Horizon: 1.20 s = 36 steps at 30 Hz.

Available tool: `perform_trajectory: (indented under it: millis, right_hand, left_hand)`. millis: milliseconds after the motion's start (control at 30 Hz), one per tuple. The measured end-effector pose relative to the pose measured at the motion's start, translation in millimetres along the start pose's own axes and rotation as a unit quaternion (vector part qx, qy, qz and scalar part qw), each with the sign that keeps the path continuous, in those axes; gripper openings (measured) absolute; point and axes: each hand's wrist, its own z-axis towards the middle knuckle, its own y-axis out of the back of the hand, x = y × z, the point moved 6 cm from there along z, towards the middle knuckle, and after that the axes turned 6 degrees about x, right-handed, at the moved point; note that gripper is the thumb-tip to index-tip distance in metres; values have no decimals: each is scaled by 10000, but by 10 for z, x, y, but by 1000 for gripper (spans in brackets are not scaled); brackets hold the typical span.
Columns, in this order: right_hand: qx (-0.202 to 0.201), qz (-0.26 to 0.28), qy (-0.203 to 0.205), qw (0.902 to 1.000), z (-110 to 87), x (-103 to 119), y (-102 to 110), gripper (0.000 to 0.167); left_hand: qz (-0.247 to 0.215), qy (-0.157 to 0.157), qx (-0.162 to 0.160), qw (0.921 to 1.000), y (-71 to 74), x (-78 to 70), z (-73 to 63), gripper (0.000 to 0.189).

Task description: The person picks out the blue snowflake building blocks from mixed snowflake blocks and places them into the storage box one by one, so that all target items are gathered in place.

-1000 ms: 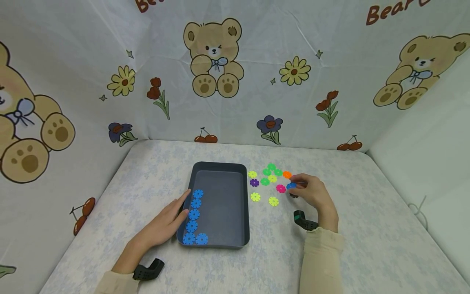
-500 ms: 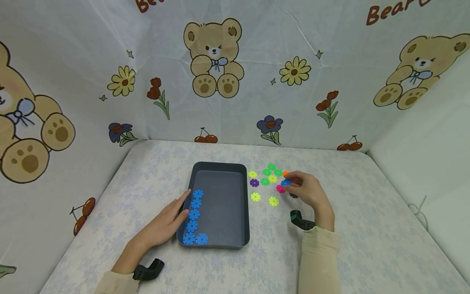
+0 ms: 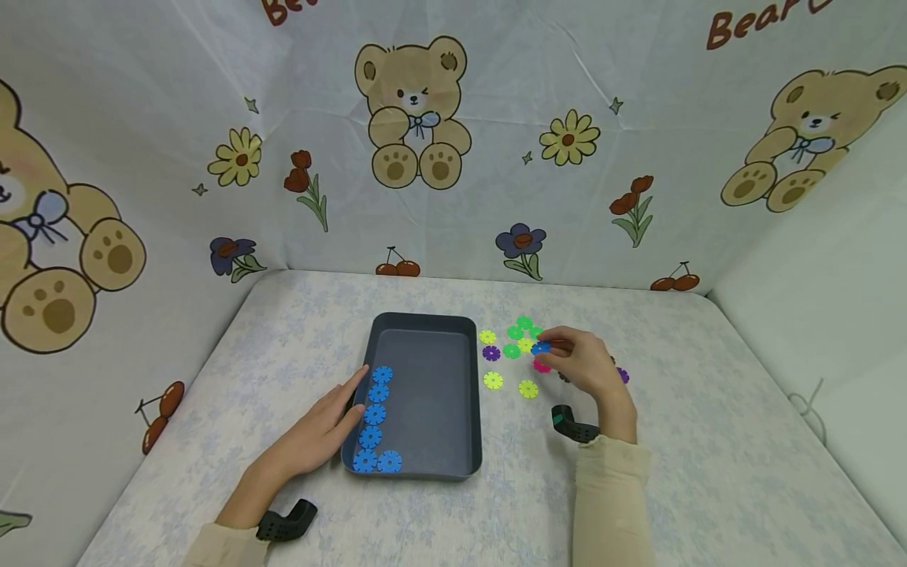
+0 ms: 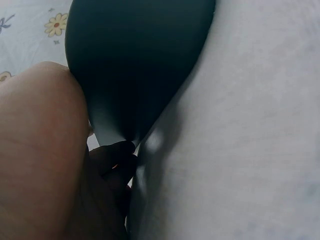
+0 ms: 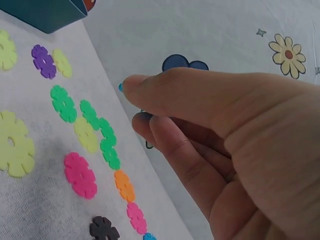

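Observation:
My left hand [image 3: 319,429] rests on the left rim of a dark grey tray [image 3: 442,425], thumb and forefinger lying over the edge. Inside the tray, blue notched plastic discs [image 3: 375,413] form a column along the left wall, with one more beside the lowest. Over the scattered discs to the right of the tray, my right hand [image 3: 584,364] pinches another blue notched disc [image 3: 540,347] between thumb and fingers. In the right wrist view only a sliver of that blue disc [image 5: 121,87] shows past the thumb tip.
Loose discs lie right of the tray: yellow [image 3: 527,389], green [image 3: 523,322], purple [image 3: 491,353] and pink [image 5: 80,175]. An orange disc [image 5: 124,186] and a black disc [image 5: 104,229] lie close by. A printed bear cloth [image 3: 482,213] hangs behind the table.
My right hand has moved left with the blue disc, uncovering a purple disc at its right. The left hand and the tray have stayed put.

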Motion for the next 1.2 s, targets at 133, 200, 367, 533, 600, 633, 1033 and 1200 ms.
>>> perform_trajectory:
  millis: [133, 200, 367, 533, 600, 633, 1033, 1200]
  right_hand:
    - [9, -21, 177, 9998, 16, 53, -23, 35]
    - [5, -30, 299, 9995, 19, 80, -29, 34]
    - [30, 44, 504, 9987, 18, 132, -55, 33]
    - [47, 33, 649, 9979, 20, 182, -84, 30]
    - [28, -10, 722, 9974, 22, 202, -92, 27]
    - [19, -36, 760, 9971, 25, 212, -97, 26]
    - [-12, -150, 1126, 9935, 48, 387, -179, 19]
    - [10, -278, 1244, 9918, 52, 474, -221, 19]
  left_hand:
    - [7, 51, 16, 10000, -7, 7, -1, 65]
    - [21, 80, 21, 10000, -11, 12, -1, 65]
    - [41, 119, 30, 9999, -18, 17, 0, 65]
    - [12, 111, 27, 9999, -15, 7, -4, 65]
    - [-3, 101, 23, 9999, -12, 1, -4, 65]
    - [-1, 103, 20, 9999, -11, -1, -4, 65]
    - [3, 103, 28, 9999, -1, -1, -8, 65]
    - [-3, 120, 28, 9999, 3, -4, -6, 65]
